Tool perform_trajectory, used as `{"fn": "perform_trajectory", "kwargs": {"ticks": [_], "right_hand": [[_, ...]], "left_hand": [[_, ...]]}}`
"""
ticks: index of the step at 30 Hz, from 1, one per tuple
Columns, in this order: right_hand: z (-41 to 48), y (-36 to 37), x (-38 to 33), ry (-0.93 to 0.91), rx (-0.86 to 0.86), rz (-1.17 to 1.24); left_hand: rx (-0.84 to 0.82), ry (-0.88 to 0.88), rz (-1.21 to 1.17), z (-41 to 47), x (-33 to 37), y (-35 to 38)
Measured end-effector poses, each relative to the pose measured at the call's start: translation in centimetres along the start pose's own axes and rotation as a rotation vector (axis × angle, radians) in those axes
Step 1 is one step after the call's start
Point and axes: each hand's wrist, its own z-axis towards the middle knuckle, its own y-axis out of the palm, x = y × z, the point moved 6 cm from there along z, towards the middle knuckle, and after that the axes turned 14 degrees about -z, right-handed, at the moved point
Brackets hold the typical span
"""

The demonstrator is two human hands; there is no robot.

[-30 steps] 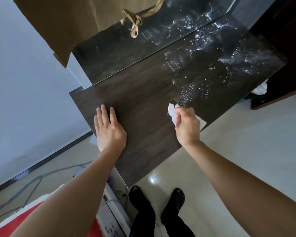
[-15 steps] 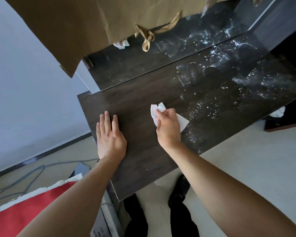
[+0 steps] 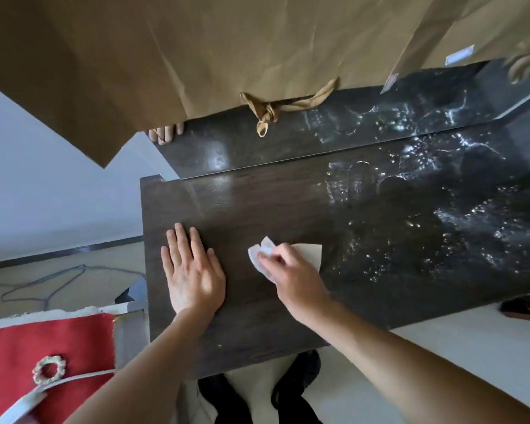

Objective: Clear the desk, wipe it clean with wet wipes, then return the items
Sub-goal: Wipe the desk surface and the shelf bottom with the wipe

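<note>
Dark wood-grain desk (image 3: 257, 209), blurred wipe (image 3: 259, 251) seemingly white, brown bag (image 3: 196, 50), red cloth (image 3: 43, 338).

Finish of the dark brown wood-grain desk top (image 3: 257, 206) — smooth, semi-gloss sheen at left, speckled with glistening wet droplets and streaks at right. The thin white wet wipe (image 3: 256, 256): soft, crumpled, slightly translucent. The large brown kraft paper bag (image 3: 227, 41) — matt, creased. The red cloth (image 3: 58, 338): matt, napped.
</note>
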Motion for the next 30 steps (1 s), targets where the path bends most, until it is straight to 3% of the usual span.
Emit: {"fn": "perform_trajectory", "kwargs": {"ticks": [3,5,8,10,11,14,16,18,22,24,25,28,30], "right_hand": [[0.9,-2.2,3.8,-0.051,0.07,-0.038],[5.1,-4.1,9.4,0.148,0.178,-0.104],[11.1,-6.5,15.4,0.554,0.209,-0.211],[12.8,-6.4,14.3,0.629,0.212,-0.221],[12.7,-5.7,12.3,0.546,0.192,-0.205],[7.2,-1.8,4.3,0.034,0.083,-0.115],[3.3,-1.0,3.2,-0.184,0.007,-0.065],[4.2,-2.3,6.3,-0.175,0.042,-0.065],[11.3,-6.1,14.4,0.346,0.176,-0.232],[12.5,-6.1,12.7,0.441,0.177,-0.181],[12.1,-5.3,10.5,0.362,0.149,-0.149],[6.1,-1.8,3.1,-0.106,0.01,-0.016],[1.4,-1.7,2.5,-0.23,-0.065,0.056]], "left_hand": [[0.011,-0.001,0.002,0.0,0.0,-0.1],[0.028,0.008,-0.003,0.0,0.1,-0.2],[0.039,0.019,0.004,0.0,0.2,-0.2],[0.046,0.022,0.009,0.1,0.2,-0.1],[0.047,0.02,0.007,0.1,0.2,-0.2],[0.04,0.031,0.017,0.0,0.4,-0.3],[0.037,0.029,0.011,0.1,0.4,-0.4],[0.04,0.033,0.005,0.0,0.4,-0.4],[0.041,0.037,0.018,0.1,0.3,-0.3],[0.042,0.038,0.021,0.2,0.2,-0.2],[0.039,0.038,0.019,0.1,0.2,-0.2],[0.037,0.044,0.013,0.1,0.3,-0.3],[0.035,0.043,0.007,0.1,0.3,-0.3]]}}
